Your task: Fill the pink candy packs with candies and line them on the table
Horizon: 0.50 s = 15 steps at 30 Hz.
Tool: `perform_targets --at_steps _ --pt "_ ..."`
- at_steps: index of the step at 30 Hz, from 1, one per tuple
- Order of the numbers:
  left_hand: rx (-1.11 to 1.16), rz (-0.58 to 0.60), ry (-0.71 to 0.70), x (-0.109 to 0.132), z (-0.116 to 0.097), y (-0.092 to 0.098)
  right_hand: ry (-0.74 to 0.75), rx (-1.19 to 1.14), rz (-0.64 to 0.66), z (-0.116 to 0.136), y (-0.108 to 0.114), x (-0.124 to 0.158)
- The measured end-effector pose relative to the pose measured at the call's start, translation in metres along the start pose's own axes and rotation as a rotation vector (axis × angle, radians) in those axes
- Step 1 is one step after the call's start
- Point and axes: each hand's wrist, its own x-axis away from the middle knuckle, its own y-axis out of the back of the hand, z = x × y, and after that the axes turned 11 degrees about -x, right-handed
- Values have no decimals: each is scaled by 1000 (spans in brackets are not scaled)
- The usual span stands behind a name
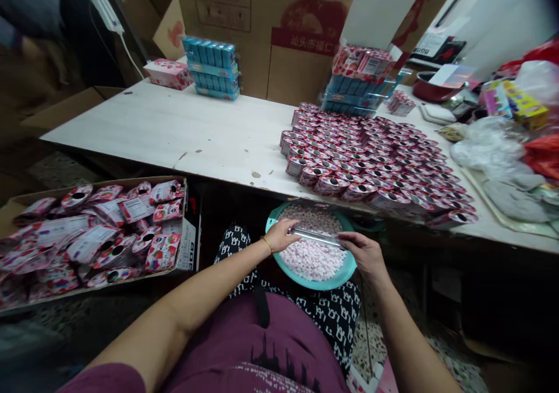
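On my lap rests a teal basin (274, 221) filled with small pale pink and white pieces (314, 260) that look like candies. Across it, just above the pieces, lies a long narrow shiny strip (318, 237), clear or metallic; I cannot tell which. My left hand (282, 236) grips its left end, fingers over the basin's left side. At the right rim, my right hand (364, 256) pinches the other end between thumb and fingers. The fingertips of both hands partly hide the strip's ends.
Many red-and-pink printed small packs (371, 160) stand in rows on the white table (209, 131). A carton (187, 244) of similar packs is at left. Blue packs (212, 67) sit at the back. Plastic bags (493, 148) lie at right. Another person (82, 32) is at upper left.
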Motion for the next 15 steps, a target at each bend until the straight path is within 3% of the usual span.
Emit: perform_targets --at_steps 4,7,9,12,13,14,15 --pt "331 81 331 -10 3 -6 32 -130 -139 4 -18 3" --pt "338 53 394 -7 10 -9 159 105 -193 4 -25 8" --pt "176 33 286 3 7 -8 269 420 -43 3 -28 12" --pt "-55 -32 42 20 0 6 224 774 362 -9 -32 7" --pt "-103 -102 -20 25 0 19 174 819 480 -17 -33 2" --pt "-151 -196 -66 31 3 37 171 832 520 -27 -34 -5" --pt "-211 -312 -88 39 9 61 207 868 471 -37 -33 -12"
